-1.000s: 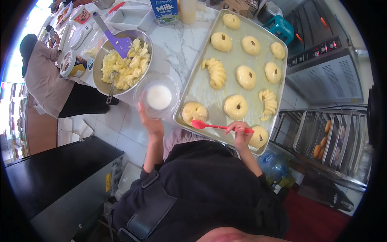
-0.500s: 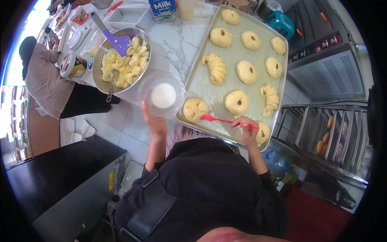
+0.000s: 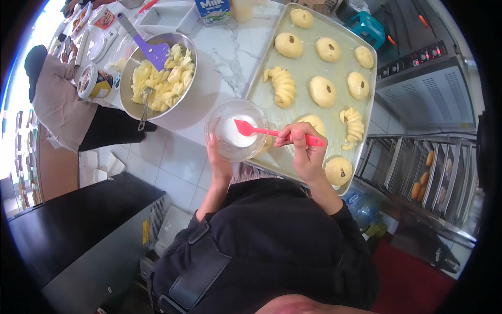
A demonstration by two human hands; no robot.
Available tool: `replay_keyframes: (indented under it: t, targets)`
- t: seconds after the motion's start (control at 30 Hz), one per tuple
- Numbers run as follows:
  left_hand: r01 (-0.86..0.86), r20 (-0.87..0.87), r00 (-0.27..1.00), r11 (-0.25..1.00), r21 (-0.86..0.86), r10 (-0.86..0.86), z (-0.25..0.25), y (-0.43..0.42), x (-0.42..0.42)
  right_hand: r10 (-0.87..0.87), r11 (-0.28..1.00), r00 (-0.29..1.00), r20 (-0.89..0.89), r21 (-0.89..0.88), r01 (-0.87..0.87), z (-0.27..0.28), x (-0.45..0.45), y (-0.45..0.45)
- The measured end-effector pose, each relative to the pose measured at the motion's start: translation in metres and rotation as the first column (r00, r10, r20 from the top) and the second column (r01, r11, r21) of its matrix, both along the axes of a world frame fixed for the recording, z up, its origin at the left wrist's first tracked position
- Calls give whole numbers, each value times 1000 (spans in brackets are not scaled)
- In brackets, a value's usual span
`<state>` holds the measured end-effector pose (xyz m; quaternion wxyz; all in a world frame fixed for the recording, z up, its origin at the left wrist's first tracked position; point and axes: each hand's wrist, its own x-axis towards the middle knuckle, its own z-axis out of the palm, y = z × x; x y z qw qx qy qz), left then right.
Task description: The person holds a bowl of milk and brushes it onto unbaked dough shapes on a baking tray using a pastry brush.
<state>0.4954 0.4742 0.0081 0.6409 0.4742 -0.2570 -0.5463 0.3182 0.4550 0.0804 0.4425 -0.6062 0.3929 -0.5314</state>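
My left hand [image 3: 218, 162] holds a clear bowl [image 3: 215, 141] of white liquid [image 3: 235, 137] from its left and underside, over the near left corner of the tray. My right hand [image 3: 303, 149] grips the handle of a red brush [image 3: 256, 130], whose head is over the liquid inside the bowl. Whether the bristles touch the liquid I cannot tell. On the metal tray [image 3: 251, 93] lie several glossy dough pieces, some round with a dark spot, such as one round bun [image 3: 323, 92], and two ridged ones, including a curved roll [image 3: 283, 88]. The bowl partly hides a bun at the near left corner.
Left of the tray, a steel bowl [image 3: 125, 93] holds yellow chunks, a purple spatula [image 3: 151, 51] and a spoon. A milk carton [image 3: 213, 11] and a white container [image 3: 162, 18] stand behind. Another person [image 3: 65, 102] is at far left. An oven [image 3: 423, 86] and a rack [image 3: 418, 178] are at right.
The bowl in my left hand has moved right, over the tray corner. My right hand has lifted the brush off the corner bun and brought it left over the bowl.
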Motion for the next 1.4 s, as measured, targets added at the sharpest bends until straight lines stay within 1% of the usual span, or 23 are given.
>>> replay_keyframes:
  t: [0.1, 0.2, 0.3, 0.33, 0.4, 0.43, 0.53, 0.63, 0.7, 0.73, 0.87, 0.97, 1.07, 1.17, 1.27, 1.37, 1.4]
  targets:
    - [-37, 21, 999, 999, 4, 37, -1, 1, 4, -137, 990, 964, 230, 59, 127, 4, -2, -2]
    - [-157, -66, 985, 988, 9, 157, 9, -1, 6, -216, 976, 917, 337, 57, 209, 13, -13, -7]
    - [-265, -47, 964, 964, -35, 263, 3, -3, 22, -227, 974, 855, 467, 111, 198, -8, -26, -3]
    - [-293, -51, 955, 955, -42, 291, 4, -4, 26, -181, 982, 865, 469, 127, 136, -19, -27, 2]
    - [-349, -60, 937, 935, -59, 345, 8, -8, 33, -136, 987, 958, 253, 119, 109, -42, -17, 14]
    - [-360, -51, 932, 932, -50, 358, 12, -9, 35, -111, 988, 984, 138, 119, 95, -50, -13, 21]
    - [-386, -33, 922, 922, -35, 385, 21, -12, 38, 19, 993, 999, 50, 112, -25, -62, -17, 35]
    - [-385, -33, 923, 922, -52, 383, 20, -12, 41, 82, 997, 994, -68, 2, -82, -46, -30, 36]
    - [-367, -31, 930, 926, -86, 365, 11, -13, 44, 40, 999, 999, -26, -23, -40, -44, -22, 34]
    - [-359, -44, 933, 930, -77, 356, 10, -14, 43, 18, 999, 1000, -5, -36, -18, -44, -16, 32]
    - [-336, -90, 940, 940, -63, 330, 9, -16, 38, 116, 991, 977, -177, -52, -127, -46, -5, 29]
    - [-320, -105, 944, 945, -64, 313, 11, -18, 37, 147, 969, 938, -313, -147, -201, -39, -17, 31]
    - [-314, -100, 946, 947, -64, 307, 12, -18, 38, 176, 949, 930, -321, -194, -247, -38, -42, 33]
    - [-315, -101, 946, 948, -55, 308, 14, -19, 37, 116, 945, 948, -297, -261, -198, -28, -51, 31]
    - [-303, -112, 948, 952, -44, 297, 14, -21, 35, 100, 956, 989, -107, -266, -125, -33, -31, 31]
    - [-291, -111, 952, 956, -37, 285, 16, -21, 33, 144, 971, 949, -281, -144, -190, -39, -31, 32]
    - [-287, -110, 953, 957, -35, 282, 16, -21, 33, 131, 979, 961, -244, -121, -164, -41, -36, 32]
